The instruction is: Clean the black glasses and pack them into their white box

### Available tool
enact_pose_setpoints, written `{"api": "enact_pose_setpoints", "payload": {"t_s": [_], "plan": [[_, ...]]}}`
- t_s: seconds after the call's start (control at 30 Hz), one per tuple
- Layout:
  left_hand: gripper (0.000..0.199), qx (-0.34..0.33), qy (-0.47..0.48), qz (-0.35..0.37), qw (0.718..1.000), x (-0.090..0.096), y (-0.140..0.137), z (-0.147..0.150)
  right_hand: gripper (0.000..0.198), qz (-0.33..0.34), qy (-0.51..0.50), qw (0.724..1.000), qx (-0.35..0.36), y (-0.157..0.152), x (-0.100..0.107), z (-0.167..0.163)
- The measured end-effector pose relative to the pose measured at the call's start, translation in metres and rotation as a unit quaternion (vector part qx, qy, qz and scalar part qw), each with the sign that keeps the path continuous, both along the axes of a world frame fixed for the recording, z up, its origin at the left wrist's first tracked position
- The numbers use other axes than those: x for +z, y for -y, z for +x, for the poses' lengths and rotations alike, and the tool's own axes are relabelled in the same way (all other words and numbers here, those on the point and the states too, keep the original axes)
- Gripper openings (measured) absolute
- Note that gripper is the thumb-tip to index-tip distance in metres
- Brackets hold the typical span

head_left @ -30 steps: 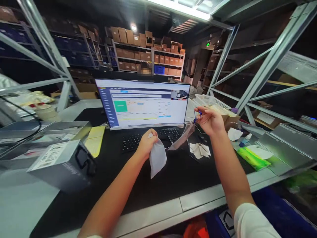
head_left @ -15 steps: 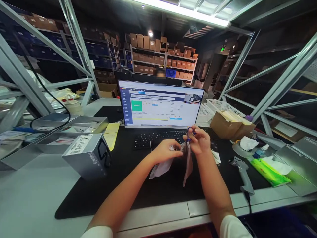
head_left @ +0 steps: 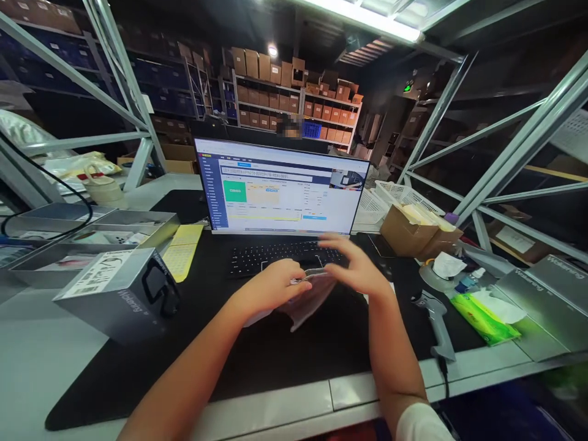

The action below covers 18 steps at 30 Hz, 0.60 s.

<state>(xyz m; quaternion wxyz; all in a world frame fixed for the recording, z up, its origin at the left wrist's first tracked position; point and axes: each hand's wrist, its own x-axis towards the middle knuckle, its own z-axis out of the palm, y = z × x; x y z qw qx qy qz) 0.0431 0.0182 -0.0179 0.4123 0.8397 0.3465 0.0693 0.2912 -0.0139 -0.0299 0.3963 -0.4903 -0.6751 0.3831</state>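
Observation:
My left hand [head_left: 275,278] is closed on a clear plastic bag [head_left: 309,301] by its upper edge, and the bag hangs below the fingers over the black desk mat. At the bag's right end is my right hand [head_left: 351,263], blurred, with fingers stretched out and apart from the thumb. Its thumb is close to the bag's edge; whether it touches cannot be made out. Just behind both hands lies a black keyboard [head_left: 257,252]. What the bag contains, if anything, is unclear.
A lit monitor [head_left: 280,196] stands behind the keyboard. To the left are a grey Wakening box [head_left: 124,300], yellow sheets [head_left: 182,251] and open trays [head_left: 133,229]. On the right lie a barcode scanner [head_left: 436,324], a green tissue pack [head_left: 484,318] and a cardboard box [head_left: 407,229].
My right hand has opened from its pinch, and the blue loop it held no longer shows. The left hand has moved left and nearer with the bag. The view has turned slightly right.

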Motion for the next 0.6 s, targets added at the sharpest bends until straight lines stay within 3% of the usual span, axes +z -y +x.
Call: {"api": "enact_pose_setpoints", "payload": {"t_s": [0.07,0.13,0.23,0.43,0.6], "plan": [[0.033,-0.010,0.009,0.020,1.000,0.004,0.001,-0.002,0.023,-0.068,0.003,0.991,0.113,0.004,0.003,-0.012],[0.035,-0.008,0.019,0.016,1.000,0.006,0.000,-0.004,0.012,-0.097,0.010,0.985,0.141,0.004,0.004,-0.020],[0.036,0.022,0.037,-0.002,0.999,0.006,-0.006,-0.012,0.017,-0.093,0.023,0.983,0.155,0.001,0.003,-0.019],[0.040,0.056,0.067,0.016,0.996,0.012,-0.020,-0.029,0.037,-0.145,0.040,0.983,0.103,0.000,0.006,0.005],[0.037,0.089,0.091,-0.025,0.992,0.012,-0.023,-0.033,0.043,-0.122,0.042,0.990,0.058,0.004,0.010,0.006]]}}
